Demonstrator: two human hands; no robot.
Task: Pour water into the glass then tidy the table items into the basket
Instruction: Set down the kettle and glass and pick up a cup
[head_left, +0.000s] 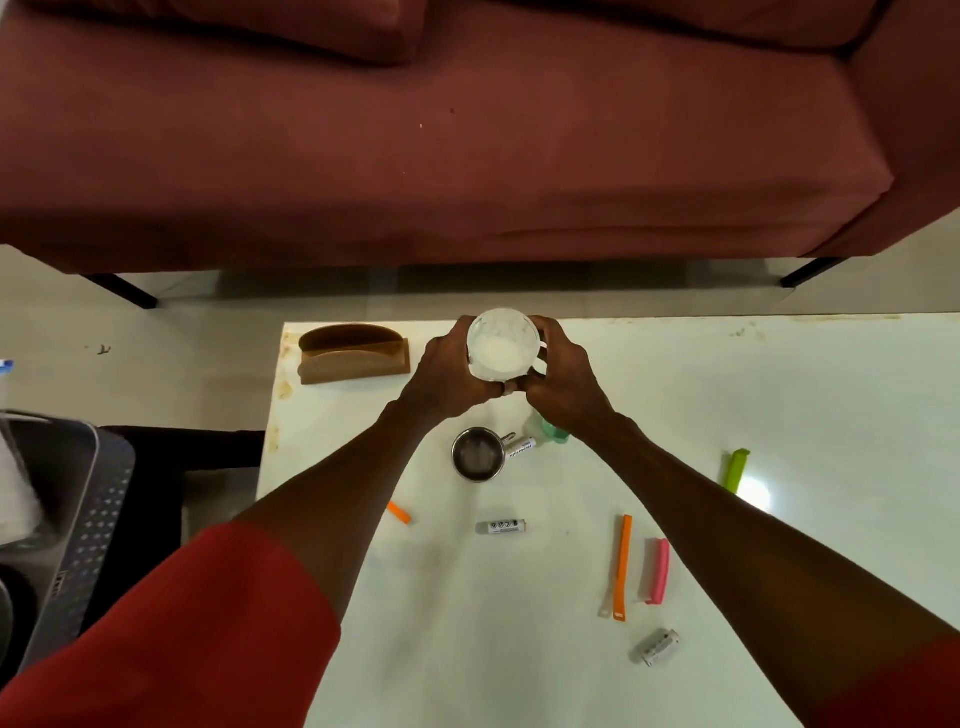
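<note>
- Two hands close around a clear glass held above the far edge of the white table, seen from the head camera: the left hand curls round its left side, the right hand wraps its right side by the handle.
- Whether the glass touches the tabletop cannot be told; whitish contents show inside.
- Just behind the wrists stand a small steel cup, a white marker and a pale green plastic object, partly hidden by the right forearm.
- Scattered nearer the person lie a short orange piece, a battery, a long orange clip, a pink clip, a green clip and a second battery.
- A brown wooden holder sits at the table's far left corner.
- A grey perforated basket stands off the table's left side.
- A maroon sofa fills the background.
</note>
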